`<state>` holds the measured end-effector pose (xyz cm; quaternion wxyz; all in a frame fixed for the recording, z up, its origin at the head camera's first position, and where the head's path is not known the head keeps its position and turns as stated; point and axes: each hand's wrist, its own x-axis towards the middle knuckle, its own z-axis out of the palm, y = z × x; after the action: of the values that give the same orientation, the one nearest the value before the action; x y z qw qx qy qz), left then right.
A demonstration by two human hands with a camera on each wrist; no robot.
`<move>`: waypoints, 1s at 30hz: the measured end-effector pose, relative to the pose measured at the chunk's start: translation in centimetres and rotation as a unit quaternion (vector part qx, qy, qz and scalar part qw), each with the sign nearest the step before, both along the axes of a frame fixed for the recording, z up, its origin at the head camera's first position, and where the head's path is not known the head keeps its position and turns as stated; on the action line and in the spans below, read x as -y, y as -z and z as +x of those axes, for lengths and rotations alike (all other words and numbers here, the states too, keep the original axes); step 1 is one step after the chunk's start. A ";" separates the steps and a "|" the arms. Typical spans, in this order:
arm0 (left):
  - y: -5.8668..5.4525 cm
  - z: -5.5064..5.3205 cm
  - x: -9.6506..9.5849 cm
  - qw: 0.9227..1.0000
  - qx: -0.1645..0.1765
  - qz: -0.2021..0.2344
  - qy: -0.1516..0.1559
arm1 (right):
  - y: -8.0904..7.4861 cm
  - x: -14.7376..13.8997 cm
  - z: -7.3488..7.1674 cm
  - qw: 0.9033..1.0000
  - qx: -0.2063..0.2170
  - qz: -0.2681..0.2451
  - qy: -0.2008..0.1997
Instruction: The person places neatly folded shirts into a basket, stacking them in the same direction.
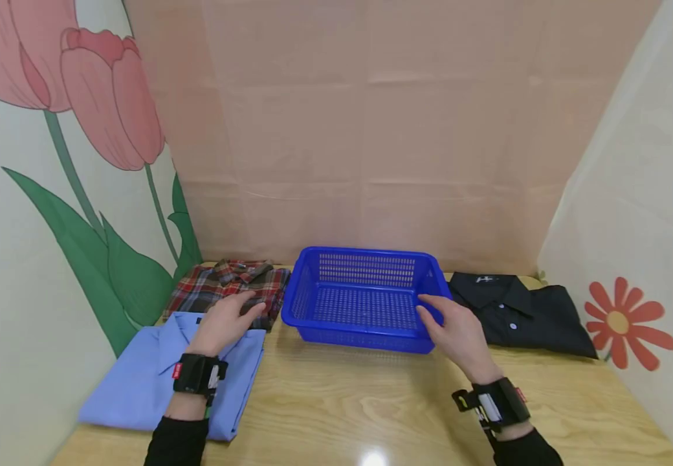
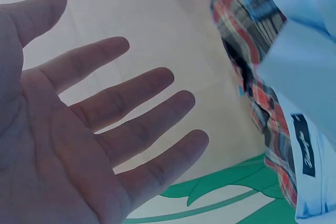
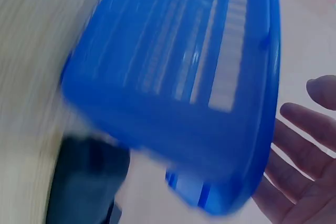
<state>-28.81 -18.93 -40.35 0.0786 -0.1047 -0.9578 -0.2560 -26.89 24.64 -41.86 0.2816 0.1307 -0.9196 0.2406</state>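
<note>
Brownish backdrop (image 1: 371, 129) hung behind the pale wooden surface (image 1: 325, 401), where I counted one basket (image 1: 365, 336) and three folded shirts: one light-blue shirt (image 1: 132, 388), one plaid shirt (image 1: 197, 290), one black shirt (image 1: 537, 320). Blue with mesh sides and floor, the basket sat upright between the plaid and black ones. I saw the left grip (image 1: 224, 325) above the light-blue shirt, partly hiding it, and the right grip (image 1: 460, 333) at the basket's right end, fingers apart on both; contact I couldn't tell. Blur softened the right-wrist view, which cut off the basket's top.
</note>
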 end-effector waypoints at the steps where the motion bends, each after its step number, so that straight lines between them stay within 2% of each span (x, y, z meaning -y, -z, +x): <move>1: 0.1 0.1 0.2 1.000 -0.001 0.000 -0.002 | 0.0 0.5 0.1 1.000 0.001 -0.001 -0.011; 4: 0.3 0.2 0.7 1.000 0.002 -0.003 -0.006 | 0.3 2.0 0.4 0.999 -0.006 -0.002 -0.044; 9: 0.4 0.5 1.1 1.000 0.000 -0.006 -0.011 | 0.4 4.5 0.5 0.996 -0.045 -0.011 -0.080; 15: 0.8 0.8 1.9 1.000 0.013 -0.009 -0.027 | 0.7 7.4 0.6 0.985 -0.088 -0.017 -0.145; 21: 1.4 1.0 2.7 1.000 0.006 -0.007 -0.024 | 1.7 9.8 0.8 0.972 -0.053 0.004 -0.229; 27: 1.4 0.9 3.6 1.000 -0.006 -0.006 -0.013 | 2.9 12.5 1.0 0.960 -0.039 0.093 -0.261; 30: 1.4 0.9 4.1 1.000 0.004 -0.005 -0.011 | 3.5 13.8 1.3 0.954 -0.011 0.120 -0.276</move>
<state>-27.94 -23.04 -41.77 0.0771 -0.0938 -0.9605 -0.2504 -25.64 10.82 -45.31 0.1963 0.4145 -0.8669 0.1953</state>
